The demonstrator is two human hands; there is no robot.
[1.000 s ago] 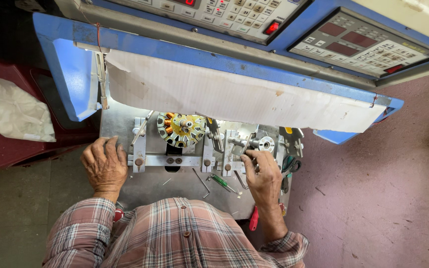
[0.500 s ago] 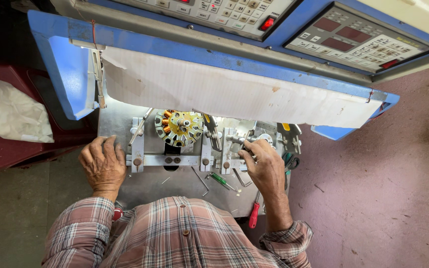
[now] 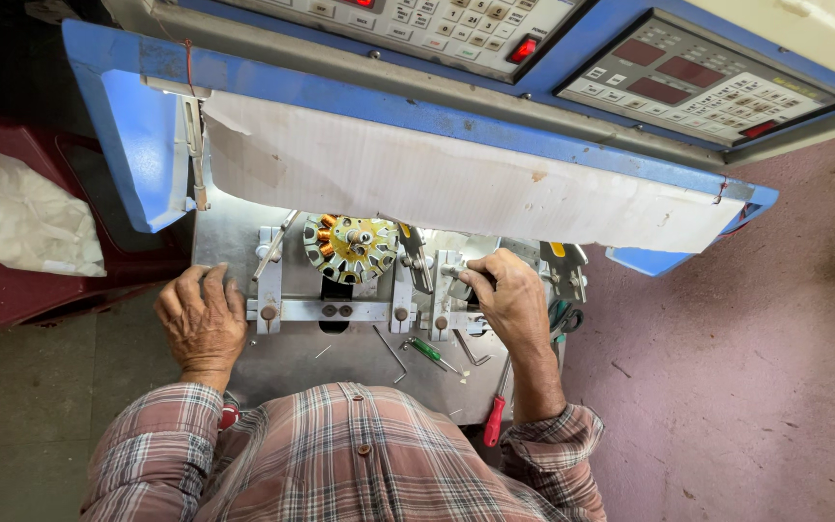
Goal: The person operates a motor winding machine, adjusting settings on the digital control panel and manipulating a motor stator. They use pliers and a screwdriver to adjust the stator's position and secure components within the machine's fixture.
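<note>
While the left hand [image 3: 201,319] rests flat, fingers loosely together, on the metal plate [image 3: 340,353], the right hand [image 3: 509,300] pinches a small knob [image 3: 451,272] just right of the copper-wound stator [image 3: 350,247], the nearer hand.

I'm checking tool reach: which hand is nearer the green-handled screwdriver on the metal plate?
Right. The right hand is just above and right of the green-handled screwdriver, gripping a fixture part. The left hand rests at the metal plate's far left edge.
</note>
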